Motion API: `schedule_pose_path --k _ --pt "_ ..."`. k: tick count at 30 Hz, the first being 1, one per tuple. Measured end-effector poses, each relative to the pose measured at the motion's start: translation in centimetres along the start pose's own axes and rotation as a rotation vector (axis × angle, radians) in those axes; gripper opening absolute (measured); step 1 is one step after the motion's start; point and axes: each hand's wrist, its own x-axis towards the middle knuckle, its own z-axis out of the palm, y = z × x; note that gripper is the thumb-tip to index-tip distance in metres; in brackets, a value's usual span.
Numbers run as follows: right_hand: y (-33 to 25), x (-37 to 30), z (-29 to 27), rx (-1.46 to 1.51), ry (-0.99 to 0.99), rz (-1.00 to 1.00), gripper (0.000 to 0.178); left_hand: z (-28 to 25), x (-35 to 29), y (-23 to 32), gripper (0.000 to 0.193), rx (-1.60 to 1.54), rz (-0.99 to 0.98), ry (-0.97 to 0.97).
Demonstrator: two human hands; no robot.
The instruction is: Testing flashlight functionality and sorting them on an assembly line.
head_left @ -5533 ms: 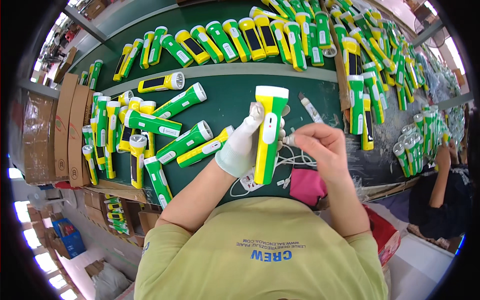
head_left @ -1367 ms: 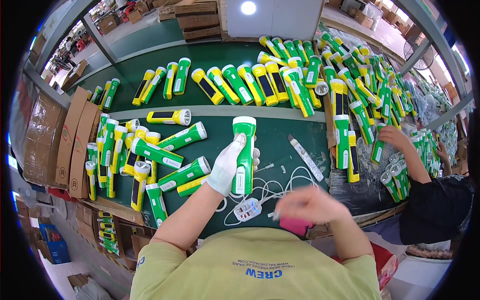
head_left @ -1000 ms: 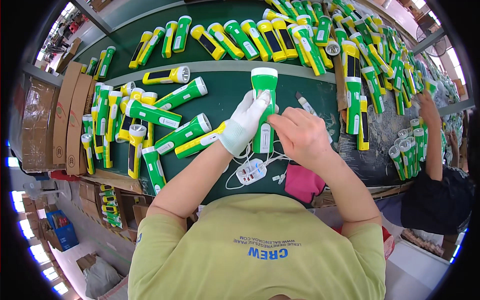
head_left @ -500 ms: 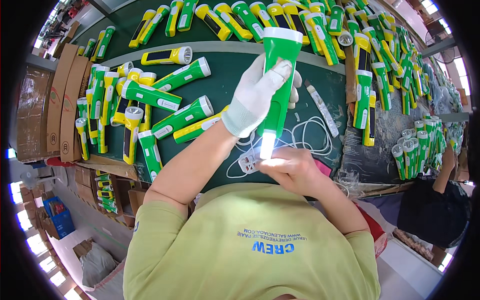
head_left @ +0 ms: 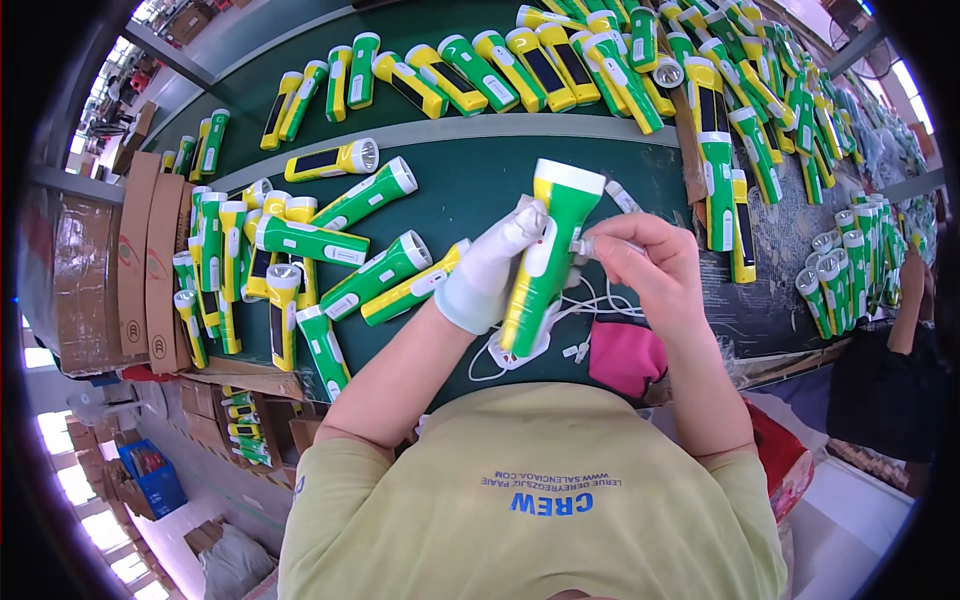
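A green workbench (head_left: 470, 165) is crossed by a grey strip (head_left: 450, 125). At left lies a heap of green and yellow flashlights (head_left: 312, 243); beyond the strip, a slanting row of flashlights (head_left: 473, 72). Near the front edge rest a pink pouch (head_left: 626, 358) and a partly hidden white charging block (head_left: 537, 343). More flashlights (head_left: 717, 190) lie on the darker, scuffed surface (head_left: 760, 315) at right.

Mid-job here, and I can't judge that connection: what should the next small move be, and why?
Probably roll the green-and-yellow, white-headed flashlight slightly in the white-gloved left hand, turning its right side upward. The bare right hand pinches a small pale connector at or just beside that side, and this view doesn't show whether it is plugged in.
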Motion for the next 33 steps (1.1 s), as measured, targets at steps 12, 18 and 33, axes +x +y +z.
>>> schedule_pose_path --k 12,18,33 --pt "-1.1 0.5 2.1 -0.450 0.105 -0.277 0.010 3.1 -0.6 -0.1 0.067 0.350 0.174 0.360" --pt "-2.4 1.1 2.2 -0.847 -0.005 -0.704 0.007 3.1 -1.1 -1.6 0.049 0.514 0.638 0.353" --pt "2.3 -1.1 -0.2 -0.663 0.069 -0.345 0.044 4.3 -1.1 0.6 0.027 0.551 0.541 0.383"
